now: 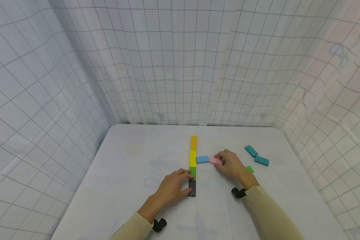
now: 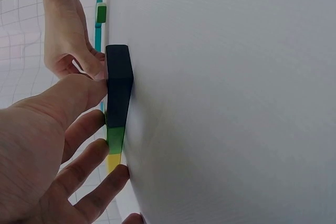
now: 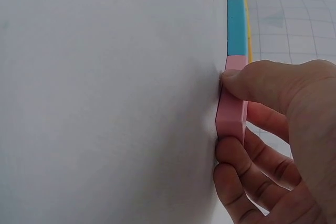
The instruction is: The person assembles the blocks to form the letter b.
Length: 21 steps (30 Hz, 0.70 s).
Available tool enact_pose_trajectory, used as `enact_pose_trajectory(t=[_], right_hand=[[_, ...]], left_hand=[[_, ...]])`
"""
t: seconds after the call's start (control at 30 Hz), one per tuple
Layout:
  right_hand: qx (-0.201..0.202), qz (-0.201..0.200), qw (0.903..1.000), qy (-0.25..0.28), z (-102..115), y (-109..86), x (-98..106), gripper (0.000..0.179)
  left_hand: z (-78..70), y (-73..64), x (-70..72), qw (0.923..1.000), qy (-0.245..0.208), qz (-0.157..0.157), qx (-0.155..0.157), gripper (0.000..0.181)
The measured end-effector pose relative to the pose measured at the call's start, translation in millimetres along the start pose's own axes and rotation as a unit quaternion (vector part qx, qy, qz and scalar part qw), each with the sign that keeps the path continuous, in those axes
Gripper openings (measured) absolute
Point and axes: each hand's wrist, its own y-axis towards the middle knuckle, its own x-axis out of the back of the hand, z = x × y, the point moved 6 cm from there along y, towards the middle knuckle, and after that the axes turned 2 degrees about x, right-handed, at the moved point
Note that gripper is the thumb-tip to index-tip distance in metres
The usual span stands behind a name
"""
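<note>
A column of flat rectangular blocks lies on the table: orange [image 1: 194, 142], yellow [image 1: 193, 157], green [image 1: 193, 173] and black [image 1: 192, 188], end to end. A blue block [image 1: 202, 159] extends rightward from the yellow one. Beyond it is a pink block [image 3: 231, 109], pinched by my right hand [image 1: 231, 165]; in the right wrist view it appears to meet the blue block's end. My left hand [image 1: 171, 187] rests along the column, its thumb at the black block [image 2: 118, 85] and its fingertips about the green one, fingers spread and gently bent.
Two teal blocks [image 1: 251, 151] lie touching or nearly so at the right. Another green block [image 1: 250, 169] is partly hidden behind my right wrist. Grid-patterned white curtains [image 1: 180, 66] hang around the white table [image 1: 132, 150] on the back and sides.
</note>
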Motion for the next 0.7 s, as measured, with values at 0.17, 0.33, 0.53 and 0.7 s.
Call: enact_pose_trajectory(t=[0.17,0.33,0.53,0.7], right_hand=[[0.007,-0.002,1.0,0.001,-0.1,-0.4,0.7,0.035],[0.013,-0.004,0.9999,0.0,-0.3,-0.7,0.6,0.037],[0.011,-0.003,0.9999,0.001,-0.7,-1.3,1.0,0.038],[0.01,-0.002,0.9999,0.005,-0.7,-2.0,1.7,0.039]], left_hand=[[-0.1,-0.2,0.1,1.0,-0.002,0.001,0.002,0.045],[0.4,0.0,-0.2,1.0,-0.001,0.0,0.002,0.045],[1.0,0.3,-0.3,1.0,-0.002,0.002,0.004,0.045],[1.8,0.6,-0.9,1.0,-0.002,0.005,0.007,0.046]])
